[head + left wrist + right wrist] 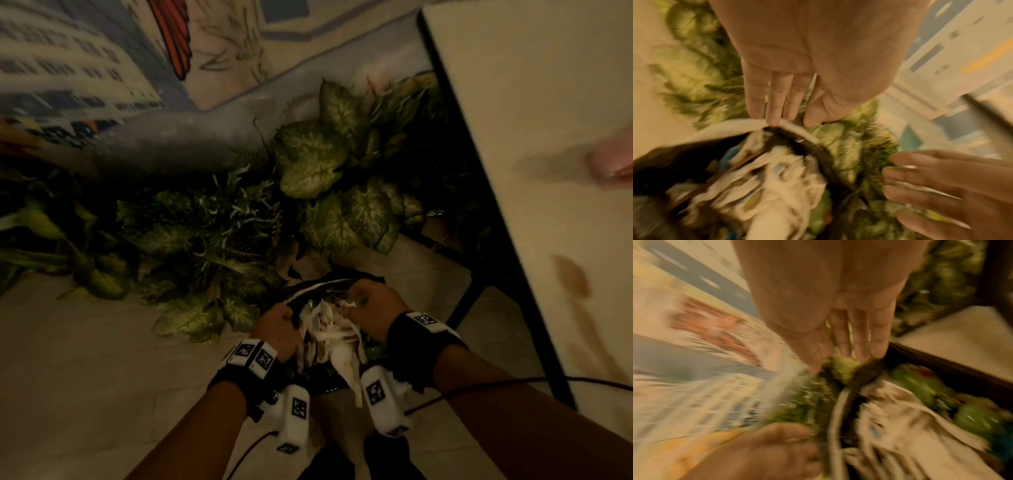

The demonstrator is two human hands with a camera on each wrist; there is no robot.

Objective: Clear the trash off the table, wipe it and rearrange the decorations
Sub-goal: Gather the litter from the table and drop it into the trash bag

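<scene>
The white table (534, 144) with brown stains stands on the right. The dark bin bag (318, 287) full of crumpled white paper trash (329, 329) sits directly between both hands: left hand (275, 330) and right hand (373, 313) each grip its rim.

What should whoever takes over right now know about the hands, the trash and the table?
Left hand: grips the near-left rim of the black trash bag, down on the floor beside the table.
Right hand: grips the opposite rim, holding the bag open.
Trash: crumpled white paper and green items fill the bag, which stands in front of the leafy plants.
Done: the trash seen here is bagged.
Left: the table shows a brown stain, so wiping remains; a pink object sits at its far edge, too blurred to identify. Decorations not yet rearranged.
</scene>
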